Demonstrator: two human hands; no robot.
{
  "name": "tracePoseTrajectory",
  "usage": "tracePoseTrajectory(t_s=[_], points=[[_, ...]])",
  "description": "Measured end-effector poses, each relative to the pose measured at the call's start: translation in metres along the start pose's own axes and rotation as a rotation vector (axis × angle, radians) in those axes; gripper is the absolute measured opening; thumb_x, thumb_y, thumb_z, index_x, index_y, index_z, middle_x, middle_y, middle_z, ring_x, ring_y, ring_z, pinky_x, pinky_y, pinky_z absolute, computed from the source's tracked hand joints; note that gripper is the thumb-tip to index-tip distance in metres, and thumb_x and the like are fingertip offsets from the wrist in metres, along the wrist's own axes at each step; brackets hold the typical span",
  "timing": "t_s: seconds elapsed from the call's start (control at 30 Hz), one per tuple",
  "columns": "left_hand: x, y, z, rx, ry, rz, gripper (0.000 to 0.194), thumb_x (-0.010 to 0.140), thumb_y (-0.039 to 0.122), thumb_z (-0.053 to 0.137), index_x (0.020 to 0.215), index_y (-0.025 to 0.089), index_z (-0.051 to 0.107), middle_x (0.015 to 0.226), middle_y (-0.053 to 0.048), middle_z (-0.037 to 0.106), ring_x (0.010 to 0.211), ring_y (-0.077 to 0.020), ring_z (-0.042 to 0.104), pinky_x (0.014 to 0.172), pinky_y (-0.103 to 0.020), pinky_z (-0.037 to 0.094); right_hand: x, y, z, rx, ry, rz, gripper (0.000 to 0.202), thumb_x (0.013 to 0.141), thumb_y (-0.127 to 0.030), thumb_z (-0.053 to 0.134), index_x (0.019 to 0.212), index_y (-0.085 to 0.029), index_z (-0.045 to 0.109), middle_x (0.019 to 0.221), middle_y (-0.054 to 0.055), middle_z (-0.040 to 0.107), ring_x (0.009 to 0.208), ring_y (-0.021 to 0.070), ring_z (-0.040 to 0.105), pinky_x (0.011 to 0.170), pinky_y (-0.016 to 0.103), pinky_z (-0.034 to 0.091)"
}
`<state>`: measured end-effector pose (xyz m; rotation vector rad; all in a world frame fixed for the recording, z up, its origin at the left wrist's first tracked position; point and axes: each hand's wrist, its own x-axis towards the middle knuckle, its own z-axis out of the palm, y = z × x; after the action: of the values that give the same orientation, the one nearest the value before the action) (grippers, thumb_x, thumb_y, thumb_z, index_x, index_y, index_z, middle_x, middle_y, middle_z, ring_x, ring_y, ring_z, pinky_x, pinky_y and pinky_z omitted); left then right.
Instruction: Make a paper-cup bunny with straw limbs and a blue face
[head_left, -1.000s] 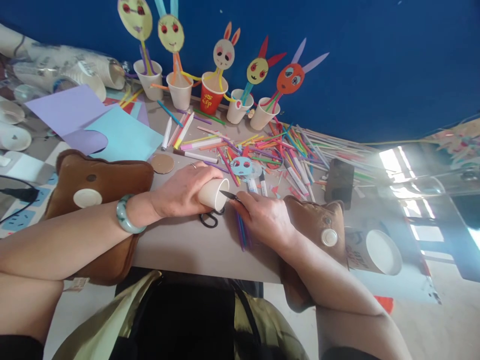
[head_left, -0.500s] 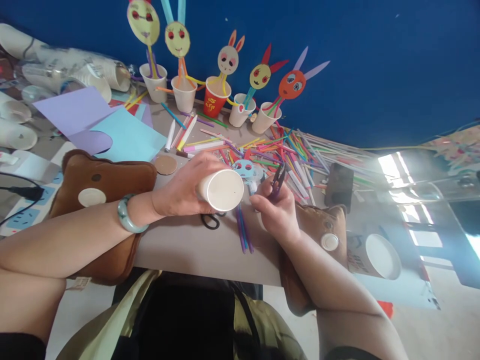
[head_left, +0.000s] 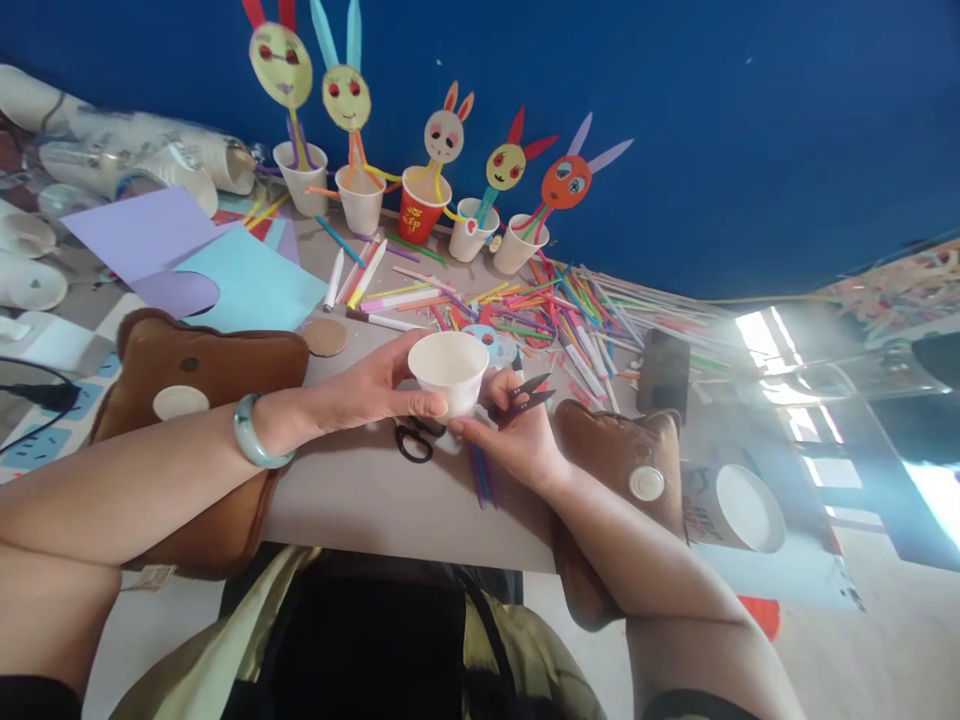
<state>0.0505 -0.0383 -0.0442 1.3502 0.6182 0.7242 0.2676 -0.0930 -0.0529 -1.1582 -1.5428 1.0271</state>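
Note:
My left hand (head_left: 379, 385) grips a white paper cup (head_left: 454, 375) from its left side, thumb across the front. The cup stands upright in the air, its mouth tipped slightly toward me. My right hand (head_left: 517, 430) is closed around a small pair of dark thread snips (head_left: 529, 392), blades pointing right and parted. Its thumb reaches the cup's lower right side; whether it presses there I cannot tell. Below the cup lie black-handled scissors (head_left: 415, 440), partly hidden, and purple and blue pipe cleaners (head_left: 484, 478). Behind it rests a light blue paper face (head_left: 487, 342).
Along the blue wall stand several cup puppets (head_left: 361, 205) with rabbit-eared faces. Pipe cleaners and markers (head_left: 397, 298) are strewn before them. Purple paper (head_left: 142, 230) and light blue paper (head_left: 255, 275) lie left. Brown cushions (head_left: 225, 375) flank my arms. A phone (head_left: 664, 370) lies right.
The cup has turned from facing me mouth-on to nearly upright. My right hand has moved left to the cup, and the snips now point right instead of up.

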Motion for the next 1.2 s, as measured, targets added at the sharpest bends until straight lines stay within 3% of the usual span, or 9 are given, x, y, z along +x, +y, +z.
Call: tracePoseTrajectory(t_s=[0.13, 0.23, 0.3, 0.4, 0.5, 0.6, 0.8, 1.03, 1.2], points=[[-0.001, -0.001, -0.004, 0.368, 0.277, 0.289, 0.074, 0.068, 0.039, 0.089, 0.131, 0.022, 0.055, 0.138, -0.012, 0.059, 0.122, -0.0257, 0.056, 0.101, -0.036, 0.045, 0.002, 0.002, -0.005, -0.272, 0.122, -0.053, 0.051, 0.07, -0.028, 0.082, 0.071, -0.026, 0.031, 0.096, 0.003, 0.07, 0.087, 0.0206, 0.063, 0.074, 0.034, 0.049], [-0.004, 0.004, -0.003, 0.568, 0.301, 0.383, 0.034, 0.08, 0.037, 0.079, 0.106, 0.017, 0.067, 0.111, -0.009, 0.069, 0.109, -0.0233, 0.06, 0.101, -0.035, 0.044, 0.002, 0.002, -0.006, -0.404, 0.113, -0.075, 0.049, 0.069, -0.026, 0.081, 0.071, -0.026, 0.031, 0.105, 0.004, 0.072, 0.091, 0.022, 0.064, 0.077, 0.035, 0.048], [-0.005, 0.007, -0.001, 0.569, 0.212, 0.287, 0.022, 0.088, 0.037, 0.069, 0.092, 0.016, 0.069, 0.093, -0.006, 0.07, 0.094, -0.0204, 0.062, 0.09, -0.032, 0.047, 0.001, 0.002, -0.006, -0.431, 0.092, -0.068, 0.048, 0.069, -0.026, 0.08, 0.072, -0.026, 0.032, 0.104, 0.004, 0.072, 0.089, 0.0221, 0.063, 0.076, 0.035, 0.048], [-0.004, 0.01, 0.002, 0.354, 0.076, 0.047, 0.025, 0.092, 0.038, 0.062, 0.091, 0.015, 0.07, 0.089, -0.005, 0.07, 0.085, -0.0182, 0.063, 0.079, -0.029, 0.048, 0.001, 0.001, -0.005, -0.371, 0.098, -0.024, 0.047, 0.071, -0.029, 0.078, 0.073, -0.026, 0.032, 0.097, 0.004, 0.072, 0.084, 0.0211, 0.063, 0.073, 0.035, 0.047], [-0.002, 0.014, 0.003, 0.024, 0.013, -0.12, 0.023, 0.088, 0.033, 0.066, 0.101, 0.014, 0.07, 0.099, -0.007, 0.073, 0.094, -0.0203, 0.066, 0.089, -0.031, 0.05, 0.003, 0.0, -0.007, -0.273, 0.122, -0.003, 0.047, 0.072, -0.032, 0.077, 0.072, -0.026, 0.03, 0.087, 0.003, 0.068, 0.083, 0.0209, 0.062, 0.072, 0.034, 0.047], [0.0, 0.015, 0.003, -0.193, 0.042, -0.221, 0.029, 0.079, 0.028, 0.073, 0.105, 0.015, 0.069, 0.102, -0.007, 0.074, 0.096, -0.0217, 0.068, 0.093, -0.035, 0.05, 0.005, 0.0, -0.01, -0.225, 0.146, 0.006, 0.047, 0.072, -0.033, 0.077, 0.072, -0.027, 0.03, 0.081, 0.001, 0.065, 0.081, 0.0206, 0.061, 0.072, 0.035, 0.046], [0.0, 0.01, 0.002, -0.273, 0.139, -0.225, 0.019, 0.076, 0.029, 0.074, 0.09, 0.016, 0.07, 0.082, -0.003, 0.07, 0.083, -0.0195, 0.065, 0.08, -0.032, 0.052, 0.005, 0.001, -0.014, -0.133, 0.116, 0.026, 0.048, 0.073, -0.036, 0.078, 0.074, -0.026, 0.03, 0.096, 0.005, 0.068, 0.088, 0.0217, 0.061, 0.079, 0.037, 0.046], [0.0, 0.011, 0.002, -0.258, 0.08, -0.276, 0.016, 0.075, 0.029, 0.071, 0.084, 0.015, 0.071, 0.075, -0.004, 0.067, 0.078, -0.0193, 0.062, 0.076, -0.033, 0.051, 0.009, 0.001, -0.018, -0.098, 0.067, 0.052, 0.049, 0.072, -0.039, 0.079, 0.074, -0.026, 0.032, 0.09, 0.004, 0.067, 0.087, 0.022, 0.061, 0.078, 0.037, 0.047], [-0.001, 0.012, 0.002, -0.201, 0.029, -0.303, 0.014, 0.071, 0.023, 0.068, 0.083, 0.015, 0.071, 0.077, -0.003, 0.066, 0.074, -0.0161, 0.059, 0.075, -0.031, 0.049, 0.011, 0.0, -0.018, -0.082, 0.019, 0.045, 0.05, 0.073, -0.041, 0.079, 0.074, -0.026, 0.031, 0.098, 0.006, 0.072, 0.09, 0.0226, 0.063, 0.078, 0.037, 0.048]])
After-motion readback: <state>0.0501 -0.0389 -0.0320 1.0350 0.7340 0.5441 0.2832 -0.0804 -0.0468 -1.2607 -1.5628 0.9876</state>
